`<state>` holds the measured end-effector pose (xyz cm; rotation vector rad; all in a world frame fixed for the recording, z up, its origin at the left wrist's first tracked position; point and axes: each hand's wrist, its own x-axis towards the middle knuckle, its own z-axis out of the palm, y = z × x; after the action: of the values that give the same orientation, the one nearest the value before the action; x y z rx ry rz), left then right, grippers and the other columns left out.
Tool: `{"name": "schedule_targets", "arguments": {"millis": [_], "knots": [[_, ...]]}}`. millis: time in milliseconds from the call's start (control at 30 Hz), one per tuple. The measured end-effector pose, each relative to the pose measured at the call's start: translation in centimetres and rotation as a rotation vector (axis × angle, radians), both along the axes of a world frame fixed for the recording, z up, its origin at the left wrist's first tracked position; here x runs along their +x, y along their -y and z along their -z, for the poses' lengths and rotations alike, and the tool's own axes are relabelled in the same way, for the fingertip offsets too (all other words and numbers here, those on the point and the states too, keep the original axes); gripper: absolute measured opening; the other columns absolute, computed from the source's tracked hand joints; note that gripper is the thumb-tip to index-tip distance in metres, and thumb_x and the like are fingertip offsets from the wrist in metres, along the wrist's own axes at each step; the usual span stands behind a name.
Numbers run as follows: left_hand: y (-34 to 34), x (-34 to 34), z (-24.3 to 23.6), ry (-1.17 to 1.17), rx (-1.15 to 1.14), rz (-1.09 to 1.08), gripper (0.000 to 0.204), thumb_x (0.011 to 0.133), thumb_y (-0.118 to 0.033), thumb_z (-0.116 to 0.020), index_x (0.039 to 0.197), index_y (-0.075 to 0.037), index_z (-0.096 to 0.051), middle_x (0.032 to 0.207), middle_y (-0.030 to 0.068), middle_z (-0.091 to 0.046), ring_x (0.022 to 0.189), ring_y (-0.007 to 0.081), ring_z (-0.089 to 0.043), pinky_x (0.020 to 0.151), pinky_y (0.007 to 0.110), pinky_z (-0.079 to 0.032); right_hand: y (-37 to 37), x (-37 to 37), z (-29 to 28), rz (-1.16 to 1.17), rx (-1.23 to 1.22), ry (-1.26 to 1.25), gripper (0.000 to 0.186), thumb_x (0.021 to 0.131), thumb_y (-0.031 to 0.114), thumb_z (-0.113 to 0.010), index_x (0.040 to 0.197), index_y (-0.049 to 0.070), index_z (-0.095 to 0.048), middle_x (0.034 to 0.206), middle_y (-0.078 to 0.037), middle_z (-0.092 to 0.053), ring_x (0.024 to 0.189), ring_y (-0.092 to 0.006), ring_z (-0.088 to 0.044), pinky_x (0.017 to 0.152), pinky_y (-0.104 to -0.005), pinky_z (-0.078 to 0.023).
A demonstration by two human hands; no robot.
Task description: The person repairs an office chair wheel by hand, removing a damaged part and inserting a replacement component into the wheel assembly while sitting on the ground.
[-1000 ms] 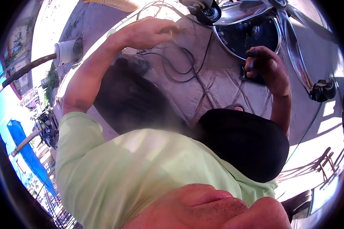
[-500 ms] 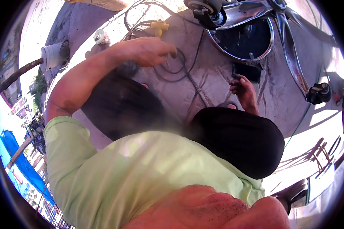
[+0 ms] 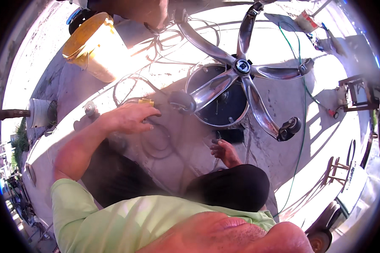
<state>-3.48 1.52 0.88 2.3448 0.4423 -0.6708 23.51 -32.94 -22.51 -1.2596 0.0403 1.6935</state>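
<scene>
My left hand (image 3: 133,119) hangs over the floor on the left, fingers stretched and thumb apart, with nothing in it. A small yellow piece (image 3: 146,102) shows just beyond it, partly hidden by the hand. My right hand (image 3: 226,152) is above my bent right knee, its fingers curled with a small dark thing at their tips. A black rectangular piece (image 3: 232,135) lies beside that hand. Farther off, a shiny metal five-legged chair base (image 3: 242,66) with casters stands over a round black disc (image 3: 217,111) with a chrome rim.
A yellow bucket (image 3: 107,59) stands at the far left, and a white bucket (image 3: 42,113) nearer. Loose grey cable loops (image 3: 133,84) lie beyond my left hand. A green cord (image 3: 303,139) crosses the right side, near a small wooden frame (image 3: 337,170).
The view has tilted up, so the whole chair base and the yellow bucket now show. My left fingers are straighter, the thumb apart. The right hand keeps its place beside the black piece.
</scene>
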Motion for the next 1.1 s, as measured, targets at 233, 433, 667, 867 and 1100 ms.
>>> {"name": "schedule_targets", "arguments": {"millis": [233,433,667,867,1100], "knots": [[-0.3,0.2,-0.4,0.056,0.014,0.036,0.056,0.094,-0.029,-0.068,0.144,-0.008,-0.053,0.134,0.0177,-0.061,0.123,0.0359,-0.060,0.108,0.046,-0.046,0.0,-0.5,0.9,0.016,-0.025,-0.046,0.037,0.101,0.030,-0.058,0.128,0.005,-0.060,0.105,-0.013,-0.071,0.086,-0.0228,-0.068,0.074,-0.0322,-0.052],[-0.2,-2.9,-1.5,0.142,0.066,0.000,0.052,0.094,-0.030,-0.067,0.140,-0.007,-0.055,0.129,0.0182,-0.062,0.123,0.0375,-0.059,0.105,0.047,-0.048,-1.7,-0.8,1.4,-0.039,-0.031,-0.074,0.040,0.101,0.036,-0.058,0.127,0.006,-0.063,0.106,-0.011,-0.071,0.089,-0.0232,-0.068,0.076,-0.0327,-0.052],[-1.2,-1.6,-2.9,0.152,0.043,0.072,0.049,0.094,-0.034,-0.065,0.134,-0.006,-0.061,0.121,0.0195,-0.065,0.116,0.0386,-0.063,0.097,0.051,-0.051,0.1,0.8,3.6,0.059,-0.008,-0.197,0.039,0.101,0.040,-0.057,0.130,0.014,-0.064,0.112,-0.006,-0.071,0.096,-0.0262,-0.066,0.082,-0.0377,-0.053],[-0.5,-2.3,-1.3,0.184,0.019,0.126,0.042,0.095,-0.036,-0.064,0.117,-0.001,-0.068,0.109,0.0214,-0.072,0.108,0.0407,-0.066,0.093,0.052,-0.052,-0.6,1.1,2.8,0.018,-0.076,-0.194,0.039,0.101,0.041,-0.057,0.128,0.014,-0.065,0.111,-0.004,-0.071,0.095,-0.0245,-0.066,0.080,-0.0371,-0.053],[-1.0,-1.3,-1.6,0.139,-0.068,0.196,0.039,0.094,-0.032,-0.066,0.122,-0.004,-0.066,0.117,0.0174,-0.064,0.112,0.0377,-0.064,0.092,0.050,-0.051,-0.9,2.2,3.4,-0.027,-0.128,-0.177,0.042,0.100,0.044,-0.058,0.130,0.015,-0.065,0.113,-0.005,-0.071,0.093,-0.0235,-0.067,0.078,-0.0362,-0.053]]}}
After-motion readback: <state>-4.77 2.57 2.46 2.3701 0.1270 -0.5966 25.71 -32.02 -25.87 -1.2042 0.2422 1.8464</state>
